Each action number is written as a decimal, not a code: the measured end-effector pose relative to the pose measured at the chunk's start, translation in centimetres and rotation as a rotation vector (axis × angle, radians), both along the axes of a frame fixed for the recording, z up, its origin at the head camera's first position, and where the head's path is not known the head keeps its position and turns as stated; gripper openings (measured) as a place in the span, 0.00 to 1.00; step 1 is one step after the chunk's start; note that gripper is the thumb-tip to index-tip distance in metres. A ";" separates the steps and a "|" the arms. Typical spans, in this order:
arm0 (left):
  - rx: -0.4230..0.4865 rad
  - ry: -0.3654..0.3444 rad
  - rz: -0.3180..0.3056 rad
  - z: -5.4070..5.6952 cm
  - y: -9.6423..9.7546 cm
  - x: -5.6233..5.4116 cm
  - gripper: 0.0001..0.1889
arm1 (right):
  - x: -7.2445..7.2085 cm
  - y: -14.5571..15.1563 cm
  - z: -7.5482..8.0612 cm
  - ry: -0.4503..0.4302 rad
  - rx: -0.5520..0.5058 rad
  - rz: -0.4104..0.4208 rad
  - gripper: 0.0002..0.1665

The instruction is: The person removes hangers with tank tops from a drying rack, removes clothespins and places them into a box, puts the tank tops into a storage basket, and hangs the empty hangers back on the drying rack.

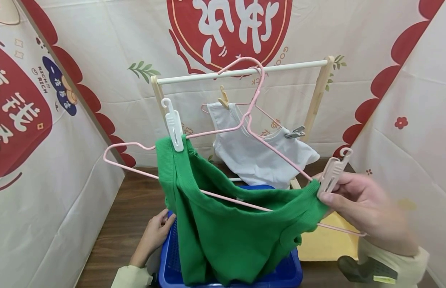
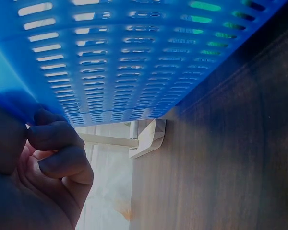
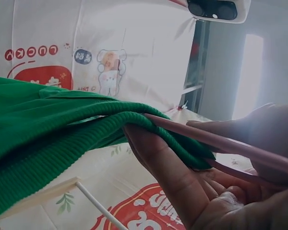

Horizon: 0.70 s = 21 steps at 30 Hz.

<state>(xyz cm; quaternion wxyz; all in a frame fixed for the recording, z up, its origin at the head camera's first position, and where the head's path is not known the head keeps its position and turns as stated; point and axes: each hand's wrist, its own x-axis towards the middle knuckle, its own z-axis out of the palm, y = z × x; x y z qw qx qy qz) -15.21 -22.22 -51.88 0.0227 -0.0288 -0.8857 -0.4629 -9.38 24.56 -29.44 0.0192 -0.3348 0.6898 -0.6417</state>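
A green tank top (image 1: 241,236) hangs tilted on a pink hanger (image 1: 255,100), above a blue basket (image 1: 295,276). A white clothespin (image 1: 174,126) clips its left shoulder strap to the hanger, and a pale pink clothespin (image 1: 331,174) sits at the right strap. My right hand (image 1: 370,208) pinches that right strap and the hanger's arm, thumb against the foot of the pale pink clothespin. In the right wrist view a finger (image 3: 168,167) lies under the green ribbed edge. With curled fingers my left hand (image 1: 156,234) grips the rim of the blue basket.
Behind stands a drying rack with a white rail (image 1: 291,69) and wooden posts (image 1: 318,96). A white tank top (image 1: 255,160) with a yellow clothespin (image 1: 224,98) and a grey one (image 1: 295,133) hangs there. A yellow tray (image 1: 327,240) lies right of the basket; printed cloth walls surround the table.
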 end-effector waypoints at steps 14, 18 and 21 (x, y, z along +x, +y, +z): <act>0.037 0.010 0.003 0.1 0.0 0.1 0.18 | -0.5 -0.6 -1.3 -0.077 0.047 0.019 0.19; 0.034 0.005 0.001 0.1 0.0 0.1 0.19 | -0.6 -0.8 -1.7 -0.123 0.048 0.032 0.18; 0.029 -0.004 0.004 0.1 0.0 0.1 0.19 | -0.8 -0.9 -2.0 -0.123 0.074 0.026 0.18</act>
